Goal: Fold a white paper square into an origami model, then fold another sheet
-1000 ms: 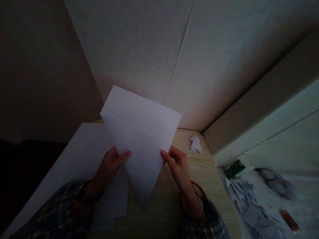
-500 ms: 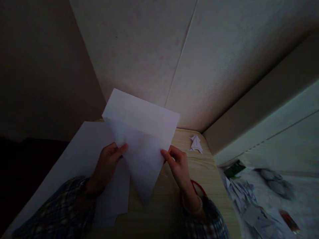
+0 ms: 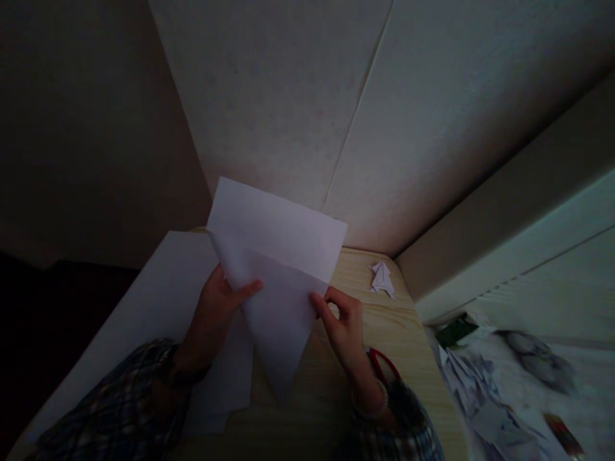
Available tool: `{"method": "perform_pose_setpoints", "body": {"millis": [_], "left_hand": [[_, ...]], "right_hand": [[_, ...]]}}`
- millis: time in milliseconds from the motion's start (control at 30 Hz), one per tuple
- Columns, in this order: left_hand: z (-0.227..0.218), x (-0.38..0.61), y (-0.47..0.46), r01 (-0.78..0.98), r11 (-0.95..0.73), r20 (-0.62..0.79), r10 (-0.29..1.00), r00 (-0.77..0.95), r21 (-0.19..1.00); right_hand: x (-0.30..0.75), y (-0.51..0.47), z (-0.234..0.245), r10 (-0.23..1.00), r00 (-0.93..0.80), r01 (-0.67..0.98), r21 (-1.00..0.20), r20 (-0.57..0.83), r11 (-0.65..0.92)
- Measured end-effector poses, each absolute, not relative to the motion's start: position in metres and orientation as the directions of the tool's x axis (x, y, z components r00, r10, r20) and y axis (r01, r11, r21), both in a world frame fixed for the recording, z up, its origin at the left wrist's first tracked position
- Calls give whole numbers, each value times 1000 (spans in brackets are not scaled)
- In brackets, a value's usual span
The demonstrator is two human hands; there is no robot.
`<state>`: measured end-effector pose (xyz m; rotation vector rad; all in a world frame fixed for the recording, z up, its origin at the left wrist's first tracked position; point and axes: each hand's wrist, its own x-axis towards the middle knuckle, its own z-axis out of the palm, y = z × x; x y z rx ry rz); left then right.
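Observation:
A white sheet of paper (image 3: 278, 256), folded so its lower part narrows to a point, is held up above the table between both hands. My left hand (image 3: 218, 307) grips its left edge, thumb lying across the front and the other fingers behind. At the right edge, my right hand (image 3: 343, 320) pinches the paper between thumb and fingers. Beneath my left forearm lie several larger white sheets (image 3: 154, 288). Red-handled scissors (image 3: 384, 363) rest by my right wrist, partly hidden under the arm.
A small folded paper figure (image 3: 382, 280) sits at the back right of the wooden table (image 3: 408, 358). Walls close in behind and beside it. Lower to the right are crumpled papers (image 3: 480, 397), a dark green item (image 3: 456, 330) and a grey rounded object (image 3: 541, 362).
My left hand has slid further over the paper, its thumb reaching more toward the middle. The paper's left side bends slightly, and the view has shifted a little.

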<state>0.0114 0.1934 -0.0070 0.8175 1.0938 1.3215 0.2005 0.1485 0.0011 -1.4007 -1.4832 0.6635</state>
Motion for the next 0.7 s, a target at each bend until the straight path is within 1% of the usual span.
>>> {"method": "perform_pose_setpoints", "body": {"millis": [133,300,533,700], "left_hand": [[-5,5,194,-339,82,-133,982,-131,937],[-4,0,196,-396,56,-98,992,-85,916],[-2,-6,204,-439,-19,-31,994,-107,898],[4,-13,207,-430,-9,-95,971,-219,903]], "right_hand": [[200,148,1,954,104,442,-872,280,208],[201,148,1,957,86,431,-876,277,215],[203,147,-2,955,49,400,-882,291,248],[204,147,-4,962,-7,436,-865,272,248]]}}
